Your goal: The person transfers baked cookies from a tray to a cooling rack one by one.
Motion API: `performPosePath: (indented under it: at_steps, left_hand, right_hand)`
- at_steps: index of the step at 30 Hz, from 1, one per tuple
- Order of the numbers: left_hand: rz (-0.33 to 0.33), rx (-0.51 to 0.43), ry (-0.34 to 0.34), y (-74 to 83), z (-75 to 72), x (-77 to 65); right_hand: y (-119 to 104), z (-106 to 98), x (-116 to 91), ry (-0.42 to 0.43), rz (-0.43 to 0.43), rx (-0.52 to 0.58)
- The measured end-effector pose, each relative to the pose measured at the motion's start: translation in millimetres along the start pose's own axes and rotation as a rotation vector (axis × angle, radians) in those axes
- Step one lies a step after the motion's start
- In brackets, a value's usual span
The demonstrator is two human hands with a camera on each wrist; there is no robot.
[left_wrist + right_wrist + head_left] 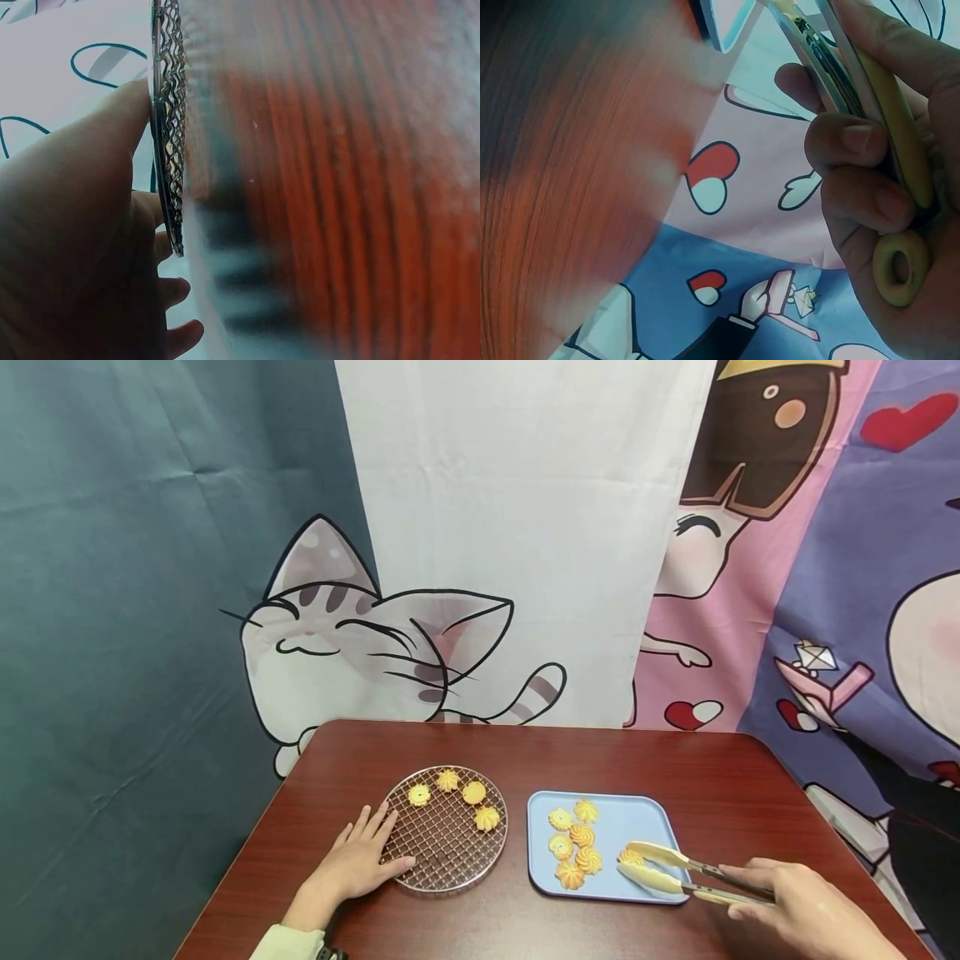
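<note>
On the left, my left hand (356,858), below a pale sleeve (288,943) and a dark wrist strap (332,953), lies with fingers straight and spread wide, touching the left rim of a round wire rack (442,847). On the rack, four yellow cookies (486,818) form an arc from the far left round to the right side. Right of the rack, and apart from it, a light-blue tray (615,818) stands on the red-brown table (510,743). Six cookies (581,835) are clustered in its left half. A single cookie (632,857) lies at the right of this cluster, between the pale tips of the tongs (675,859); I cannot tell whether both tips press on it. At far right, my right hand (795,897) holds the tongs, its fingers curled round the handles, as the right wrist view also shows; a yellow ring (901,268) projects from the handle end, below my fingers.
</note>
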State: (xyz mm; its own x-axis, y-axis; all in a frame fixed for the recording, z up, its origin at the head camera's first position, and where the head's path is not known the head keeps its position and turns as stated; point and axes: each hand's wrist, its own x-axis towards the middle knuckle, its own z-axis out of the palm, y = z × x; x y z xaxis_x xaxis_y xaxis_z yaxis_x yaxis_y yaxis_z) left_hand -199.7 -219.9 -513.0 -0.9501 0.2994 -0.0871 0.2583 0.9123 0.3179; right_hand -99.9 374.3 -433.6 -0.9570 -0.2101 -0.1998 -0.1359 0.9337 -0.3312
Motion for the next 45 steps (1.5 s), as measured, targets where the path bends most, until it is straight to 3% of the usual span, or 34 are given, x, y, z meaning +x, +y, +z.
performPosePath:
  at_steps: [15,23,26,36,45]
  left_hand:
    - [-0.008,-0.006,0.005,0.4,1.0,0.1]
    - [0.001,-0.006,0.008,-0.5,2.0,-1.0]
    - [0.004,-0.007,0.015,-1.0,3.0,-0.6]
    - [-0.014,-0.007,0.013,-1.1,4.9,2.4]
    - [-0.012,-0.007,0.012,-2.1,6.3,1.8]
  right_hand:
    - [-17,-1,0,0.070,-0.059,-0.034]
    - [-22,3,3,0.215,-0.240,-0.044]
    - [-26,4,5,0.257,-0.255,-0.060]
    - [-44,2,13,0.246,-0.210,-0.069]
    - [-56,7,23,0.310,-0.325,-0.035]
